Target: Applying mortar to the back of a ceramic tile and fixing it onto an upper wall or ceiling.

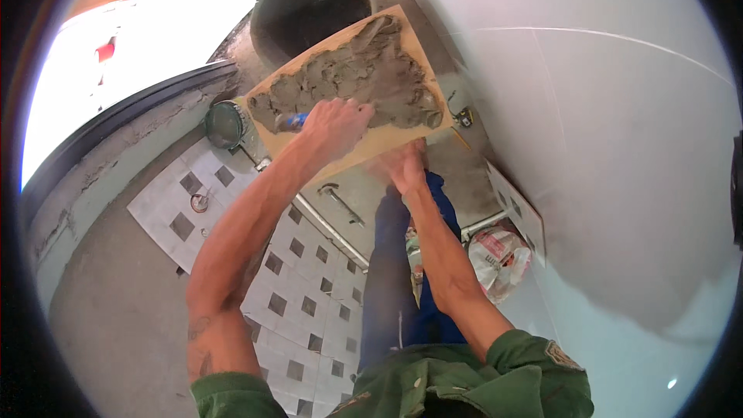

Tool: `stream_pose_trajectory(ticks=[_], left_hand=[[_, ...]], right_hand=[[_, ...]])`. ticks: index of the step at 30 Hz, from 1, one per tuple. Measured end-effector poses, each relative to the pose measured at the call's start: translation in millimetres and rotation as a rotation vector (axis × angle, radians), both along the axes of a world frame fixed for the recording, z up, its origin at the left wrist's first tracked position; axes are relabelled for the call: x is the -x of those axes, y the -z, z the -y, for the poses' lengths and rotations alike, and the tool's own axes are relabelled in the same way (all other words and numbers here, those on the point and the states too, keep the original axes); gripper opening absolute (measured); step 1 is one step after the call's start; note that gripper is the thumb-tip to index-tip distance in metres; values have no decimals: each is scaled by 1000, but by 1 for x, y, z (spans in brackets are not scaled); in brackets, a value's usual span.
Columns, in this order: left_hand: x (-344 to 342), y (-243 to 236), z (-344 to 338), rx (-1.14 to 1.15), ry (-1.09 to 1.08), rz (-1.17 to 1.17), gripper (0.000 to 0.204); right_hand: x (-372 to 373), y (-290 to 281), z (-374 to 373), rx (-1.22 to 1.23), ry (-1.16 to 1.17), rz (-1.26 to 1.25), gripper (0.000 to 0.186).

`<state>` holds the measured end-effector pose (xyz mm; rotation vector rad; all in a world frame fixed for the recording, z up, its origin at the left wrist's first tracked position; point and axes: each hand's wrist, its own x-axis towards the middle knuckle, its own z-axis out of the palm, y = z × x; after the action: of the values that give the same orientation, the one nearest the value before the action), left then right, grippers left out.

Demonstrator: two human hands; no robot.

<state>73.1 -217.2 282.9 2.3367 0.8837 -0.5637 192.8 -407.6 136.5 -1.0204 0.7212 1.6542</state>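
Green sleeves (433,387) fill the bottom edge of the frame, and both bare forearms rise from them toward the upper middle. Between the arms a leg in blue trousers (395,279) runs down the centre. At upper centre a tan tile (364,151) is held flat, its back side up, spread with a thick layer of grey mortar (356,81) that covers most of the far half. The left hand (334,125) lies on top of the tile with its grip closed around a tool with a blue handle (296,120), whose working end is buried in the mortar; the blade itself cannot be made out. The right hand (404,166) is under the near edge of the tile, fingers spread against its underside and holding it up; how far those fingers curl cannot be told, since the tile hides them. Behind the tile, at the top of the frame, stands a round grey bucket (309,4). At left centre a small green-rimmed tub (225,124) sits by the floor's edge. Below it the floor (302,294) shows white tiles with dark squares, with a metal pipe (329,228) lying across them. A white tiled wall (604,147) fills the right side, and a crumpled plastic bag (499,259) lies at its foot, at right centre.
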Motion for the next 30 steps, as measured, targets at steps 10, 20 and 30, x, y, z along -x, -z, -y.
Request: stream_pose_trajectory(ticks=[10,20,30], left_hand=[[-26,4,-90,-99,55,-133,28],[-8,21,-86,105,134,-169,30],[66,12,37,346,-342,-240,29]], right_hand=[[1,-3,-1,49,9,4,53],[-1,-11,-5,68,-7,60,49],[2,6,2,-50,63,-67,46]])
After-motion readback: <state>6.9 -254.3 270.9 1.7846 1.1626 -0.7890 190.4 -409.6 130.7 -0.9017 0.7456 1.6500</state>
